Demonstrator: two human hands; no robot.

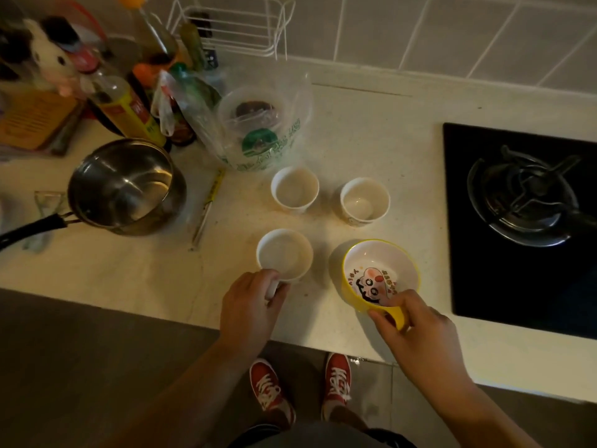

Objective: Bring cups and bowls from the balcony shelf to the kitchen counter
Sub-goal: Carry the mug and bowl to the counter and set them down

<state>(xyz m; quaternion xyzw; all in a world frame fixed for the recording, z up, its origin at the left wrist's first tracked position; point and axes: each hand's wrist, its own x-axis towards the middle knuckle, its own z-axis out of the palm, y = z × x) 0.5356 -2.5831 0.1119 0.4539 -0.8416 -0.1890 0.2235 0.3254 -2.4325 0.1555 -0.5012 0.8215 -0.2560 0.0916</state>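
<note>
Mug handle (273,287) hidden under left hand (250,307); pan handle (30,229) cut by left edge; bottle labels (129,113) blurred.

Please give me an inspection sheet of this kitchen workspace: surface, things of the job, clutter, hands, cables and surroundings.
Surface: pale counter, lightly stained around the cups.
Job's things: two paper cups standing at the back; white mug and yellow bowl in front, all upright.
Clutter: steel saucepan, bottles, bagged container, thin stick-like tool.
Hands: left hand grips the mug's handle; right hand grips the bowl's handle.
Cables: nothing seen.
Surroundings: gas hob on the right, wire rack, tiled wall.
</note>
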